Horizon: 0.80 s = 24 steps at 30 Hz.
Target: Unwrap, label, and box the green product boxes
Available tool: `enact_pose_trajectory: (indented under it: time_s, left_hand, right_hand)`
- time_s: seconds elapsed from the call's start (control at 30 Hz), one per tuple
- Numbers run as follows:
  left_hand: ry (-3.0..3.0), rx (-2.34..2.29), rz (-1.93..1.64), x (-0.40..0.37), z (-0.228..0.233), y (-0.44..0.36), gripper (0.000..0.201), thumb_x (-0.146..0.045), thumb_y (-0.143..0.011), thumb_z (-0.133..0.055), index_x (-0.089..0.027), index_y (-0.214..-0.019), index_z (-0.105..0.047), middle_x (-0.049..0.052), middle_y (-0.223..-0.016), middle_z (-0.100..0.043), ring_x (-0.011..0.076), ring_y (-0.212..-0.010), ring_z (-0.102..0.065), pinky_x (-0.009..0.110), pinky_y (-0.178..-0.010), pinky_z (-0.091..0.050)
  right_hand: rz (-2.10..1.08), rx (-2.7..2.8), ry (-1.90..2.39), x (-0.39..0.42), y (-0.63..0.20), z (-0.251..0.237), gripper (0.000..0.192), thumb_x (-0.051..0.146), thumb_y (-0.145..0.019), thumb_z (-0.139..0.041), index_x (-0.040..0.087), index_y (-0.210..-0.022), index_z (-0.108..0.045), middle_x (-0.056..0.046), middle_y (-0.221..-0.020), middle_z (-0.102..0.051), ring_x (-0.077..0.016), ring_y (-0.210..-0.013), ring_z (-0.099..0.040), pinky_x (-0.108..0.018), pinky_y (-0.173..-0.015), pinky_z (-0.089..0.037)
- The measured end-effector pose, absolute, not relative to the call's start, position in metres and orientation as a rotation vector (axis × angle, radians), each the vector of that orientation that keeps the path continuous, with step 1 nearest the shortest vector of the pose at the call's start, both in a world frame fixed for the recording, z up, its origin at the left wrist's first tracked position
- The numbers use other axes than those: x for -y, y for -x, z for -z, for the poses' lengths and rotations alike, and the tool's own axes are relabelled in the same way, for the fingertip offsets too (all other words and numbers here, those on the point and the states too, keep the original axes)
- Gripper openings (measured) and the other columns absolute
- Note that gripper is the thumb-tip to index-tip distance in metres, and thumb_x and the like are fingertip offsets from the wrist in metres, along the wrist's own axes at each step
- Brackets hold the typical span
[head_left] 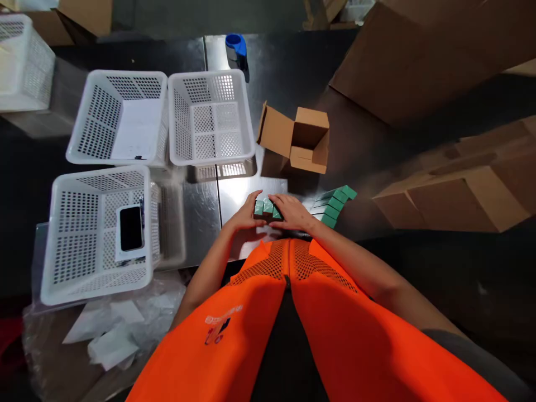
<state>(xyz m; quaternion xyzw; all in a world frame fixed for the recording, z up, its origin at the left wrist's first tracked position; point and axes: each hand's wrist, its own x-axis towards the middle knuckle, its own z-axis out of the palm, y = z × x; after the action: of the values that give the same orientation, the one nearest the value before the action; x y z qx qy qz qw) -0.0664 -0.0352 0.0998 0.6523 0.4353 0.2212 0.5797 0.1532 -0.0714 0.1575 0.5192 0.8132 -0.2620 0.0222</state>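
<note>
Between my two hands, close to the table's front edge, is a short row of small green boxes [268, 207]. My left hand [246, 214] presses on the row's left end, fingers curled around it. From the right, my right hand [290, 212] grips the other end, its fingers partly covering the boxes. Just right of my right hand, several more green boxes [333, 206] lie in a slanting row on the metal table. Beyond my hands stands a small brown cardboard box [309, 139] with its flaps open.
White perforated baskets [211, 120] stand left of centre; the front-left basket [98, 234] holds a phone-like item [131, 228]. A blue tape dispenser [237, 47] sits at the back. Large cartons [435, 61] rise at right. Clear plastic bags [121, 329] lie at lower left.
</note>
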Motion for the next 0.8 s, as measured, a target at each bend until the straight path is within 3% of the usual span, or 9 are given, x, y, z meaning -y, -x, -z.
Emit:
enact_pose_trajectory:
  time_s: [0.07,0.13,0.23,0.33,0.47,0.57,0.67,0.73,0.8]
  left_hand:
    - [-1.418,-1.107,-0.598,0.038,-0.093,0.07,0.088,-0.036,-0.069,-0.08,-0.024,-0.145,-0.038,0.013,-0.154,-0.038,0.0299,-0.139,-0.042,0.043,-0.106,-0.046]
    - [-1.292,-1.213,-0.672,0.043,-0.086,0.073,0.061,-0.046,-0.089,-0.058,-0.023,-0.143,-0.04,0.015,-0.147,-0.044,0.0271,-0.131,-0.05,0.042,-0.098,-0.051]
    - [-1.127,-1.3,-0.732,0.052,-0.077,0.072,0.048,-0.052,-0.099,-0.042,-0.018,-0.132,-0.051,0.013,-0.121,-0.061,0.0226,-0.104,-0.064,0.041,-0.085,-0.056]
    - [-1.048,-1.306,-0.77,0.06,-0.076,0.067,0.047,-0.054,-0.098,-0.045,-0.015,-0.119,-0.059,0.01,-0.108,-0.067,0.0205,-0.094,-0.066,0.042,-0.083,-0.056]
    - [-1.052,-1.282,-0.819,0.066,-0.079,0.063,0.047,-0.055,-0.098,-0.044,-0.014,-0.112,-0.062,0.011,-0.111,-0.067,0.0217,-0.101,-0.066,0.043,-0.087,-0.055]
    - [-1.116,-1.257,-0.84,0.07,-0.077,0.065,0.045,-0.052,-0.099,-0.038,-0.016,-0.113,-0.061,0.013,-0.113,-0.068,0.0219,-0.103,-0.066,0.042,-0.087,-0.056]
    - [-1.229,-1.234,-0.846,0.077,-0.071,0.067,0.041,-0.047,-0.086,-0.062,-0.02,-0.118,-0.058,0.012,-0.121,-0.065,0.023,-0.111,-0.063,0.041,-0.092,-0.055]
    - [-1.308,-1.233,-0.845,0.082,-0.067,0.067,0.058,-0.035,-0.07,-0.08,-0.021,-0.121,-0.057,0.012,-0.126,-0.062,0.0249,-0.116,-0.06,0.042,-0.096,-0.053]
    - [-1.366,-1.252,-0.847,0.084,-0.063,0.065,0.064,-0.025,-0.064,-0.083,-0.02,-0.122,-0.057,0.012,-0.127,-0.061,0.026,-0.116,-0.06,0.044,-0.098,-0.052]
  right_hand:
    - [0.799,-2.496,-1.621,0.072,-0.144,-0.157,0.096,0.059,-0.086,-0.064,0.01,-0.156,-0.02,-0.022,-0.151,-0.04,-0.0381,-0.13,-0.046,-0.048,-0.107,-0.038]
    - [0.784,-2.458,-1.643,0.073,-0.136,-0.156,0.095,0.061,-0.09,-0.059,0.011,-0.158,-0.015,-0.021,-0.152,-0.039,-0.0382,-0.128,-0.048,-0.046,-0.102,-0.042]
    - [0.733,-2.399,-1.695,0.074,-0.125,-0.155,0.094,0.067,-0.09,-0.054,0.014,-0.158,-0.016,-0.022,-0.151,-0.04,-0.0406,-0.123,-0.051,-0.048,-0.096,-0.045]
    - [0.659,-2.349,-1.76,0.075,-0.116,-0.153,0.094,0.073,-0.088,-0.051,0.013,-0.155,-0.024,-0.023,-0.146,-0.045,-0.0415,-0.117,-0.054,-0.049,-0.091,-0.047]
    - [0.599,-2.317,-1.783,0.074,-0.11,-0.151,0.073,0.065,-0.095,-0.045,0.013,-0.146,-0.04,-0.021,-0.129,-0.058,-0.0366,-0.108,-0.058,-0.043,-0.086,-0.048]
    - [0.578,-2.316,-1.765,0.072,-0.109,-0.15,0.065,0.059,-0.097,-0.048,0.014,-0.145,-0.041,-0.019,-0.124,-0.059,-0.0343,-0.108,-0.058,-0.041,-0.084,-0.047]
    - [0.576,-2.311,-1.752,0.072,-0.111,-0.15,0.065,0.056,-0.096,-0.05,0.015,-0.145,-0.039,-0.018,-0.124,-0.058,-0.0339,-0.108,-0.057,-0.04,-0.084,-0.047]
    - [0.585,-2.307,-1.742,0.072,-0.112,-0.151,0.065,0.053,-0.094,-0.055,0.017,-0.145,-0.038,-0.017,-0.127,-0.057,-0.0335,-0.11,-0.055,-0.039,-0.084,-0.047]
    - [0.595,-2.294,-1.742,0.073,-0.113,-0.151,0.062,0.045,-0.093,-0.059,0.018,-0.145,-0.037,-0.016,-0.128,-0.056,-0.0326,-0.112,-0.054,-0.039,-0.086,-0.046]
